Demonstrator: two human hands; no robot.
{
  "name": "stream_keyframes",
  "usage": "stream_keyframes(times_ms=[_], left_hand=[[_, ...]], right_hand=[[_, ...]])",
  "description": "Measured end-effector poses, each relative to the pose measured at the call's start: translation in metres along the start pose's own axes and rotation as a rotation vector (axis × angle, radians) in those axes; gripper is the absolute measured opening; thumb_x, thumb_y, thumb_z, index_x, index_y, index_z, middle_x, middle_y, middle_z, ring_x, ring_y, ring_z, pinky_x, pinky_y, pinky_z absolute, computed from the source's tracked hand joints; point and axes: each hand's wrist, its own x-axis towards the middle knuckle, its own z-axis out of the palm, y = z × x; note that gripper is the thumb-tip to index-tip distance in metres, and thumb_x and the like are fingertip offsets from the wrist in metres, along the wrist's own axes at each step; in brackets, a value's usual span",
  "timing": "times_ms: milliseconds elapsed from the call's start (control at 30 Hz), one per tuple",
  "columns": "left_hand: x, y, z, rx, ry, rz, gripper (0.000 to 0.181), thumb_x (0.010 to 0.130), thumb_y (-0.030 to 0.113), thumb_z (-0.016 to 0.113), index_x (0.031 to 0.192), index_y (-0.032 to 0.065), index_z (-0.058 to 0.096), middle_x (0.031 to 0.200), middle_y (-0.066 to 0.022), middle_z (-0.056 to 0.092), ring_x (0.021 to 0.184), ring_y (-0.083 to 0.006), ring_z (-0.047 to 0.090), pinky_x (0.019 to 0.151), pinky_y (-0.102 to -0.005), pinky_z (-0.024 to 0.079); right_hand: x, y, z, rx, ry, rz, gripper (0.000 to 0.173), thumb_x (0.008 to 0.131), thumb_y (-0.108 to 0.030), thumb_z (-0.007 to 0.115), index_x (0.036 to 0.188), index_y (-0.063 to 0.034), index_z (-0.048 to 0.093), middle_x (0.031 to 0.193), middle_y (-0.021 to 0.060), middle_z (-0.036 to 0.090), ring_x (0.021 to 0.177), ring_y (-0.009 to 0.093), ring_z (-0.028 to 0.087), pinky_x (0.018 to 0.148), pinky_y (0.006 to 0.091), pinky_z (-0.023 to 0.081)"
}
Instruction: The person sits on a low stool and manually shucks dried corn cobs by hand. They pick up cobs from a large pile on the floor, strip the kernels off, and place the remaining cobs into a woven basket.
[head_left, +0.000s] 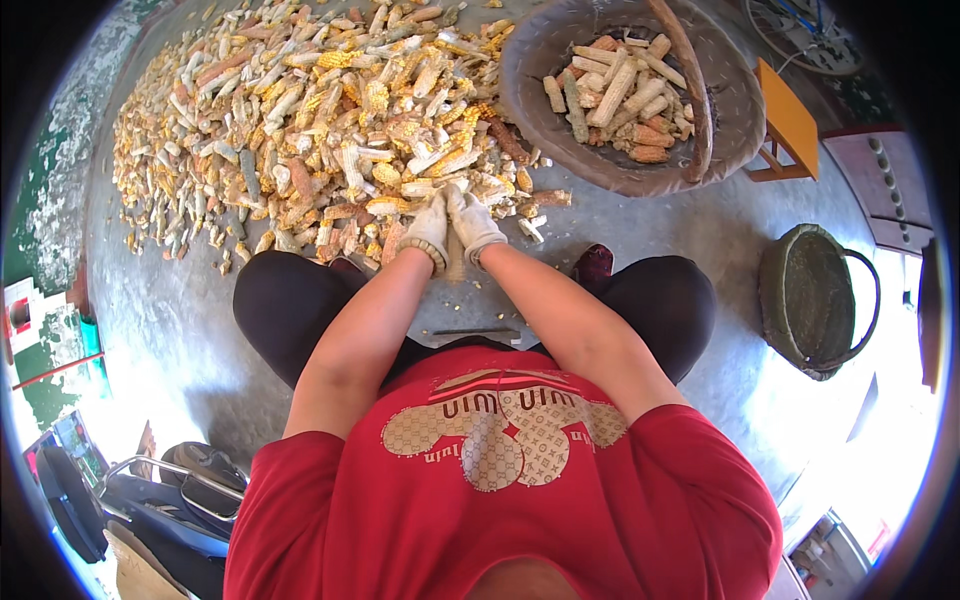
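Both hands wear pale work gloves and meet over the near edge of a heap of corn cobs (300, 127). My left hand (428, 229) and my right hand (474, 221) are pressed together around a corn cob (454, 259), whose lower end shows between the wrists. How the fingers lie on it is partly hidden. Many cobs in the heap are stripped and pale or reddish; others still bear yellow kernels. A lined basket (529, 142) with a wooden handle stands beyond the right hand, with bare cobs piled inside.
An empty dark basket (776, 300) with a hooped handle stands at the right. Near the lined basket are an orange wooden stool (795, 120) and a bicycle wheel (814, 37). A motorcycle (165, 502) is at the lower left. Loose cobs lie by the feet.
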Motion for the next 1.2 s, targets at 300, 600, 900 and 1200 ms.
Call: stream_keyframes(times_ms=[300,600,900,1200], left_hand=[[0.016,-0.071,0.012,0.449,-0.030,0.123,0.082,0.089,0.020,0.058,0.153,0.0035,0.010,0.123,-0.0341,0.056,0.114,-0.0399,0.059,0.096,-0.0396,0.048],[0.013,-0.047,0.001,0.586,-0.012,0.283,0.062,0.090,0.008,0.056,0.144,-0.0014,0.026,0.130,-0.0291,0.053,0.118,-0.0404,0.056,0.097,-0.0420,0.047],[0.036,-0.080,0.008,-0.239,-0.071,-0.007,0.059,0.104,0.047,0.026,0.132,0.0026,0.052,0.088,-0.0181,0.068,0.072,-0.0265,0.066,0.063,-0.0382,0.054],[0.027,-0.059,-0.013,-1.038,-0.181,-0.328,0.059,0.101,0.057,0.033,0.130,0.0096,0.053,0.099,-0.0177,0.069,0.077,-0.0245,0.068,0.063,-0.0392,0.056]], right_hand=[[-0.011,0.000,0.012,-0.214,-0.060,-0.182,0.053,0.099,-0.045,0.027,0.105,-0.0042,0.062,0.110,0.0260,0.064,0.105,0.046,0.058,0.092,0.0513,0.046],[0.031,0.039,0.035,0.112,-0.150,0.015,0.073,0.098,-0.060,0.030,0.133,0.0001,0.053,0.124,0.0285,0.059,0.121,0.044,0.053,0.103,0.0437,0.041],[0.018,0.012,0.005,-0.094,-0.150,-0.136,0.071,0.098,-0.059,0.035,0.117,0.0032,0.063,0.111,0.0317,0.063,0.110,0.044,0.058,0.095,0.0447,0.045],[0.018,0.014,0.014,0.527,-0.438,0.165,0.076,0.093,-0.060,0.048,0.137,0.0014,0.044,0.108,0.0220,0.065,0.087,0.031,0.067,0.076,0.0365,0.056]])
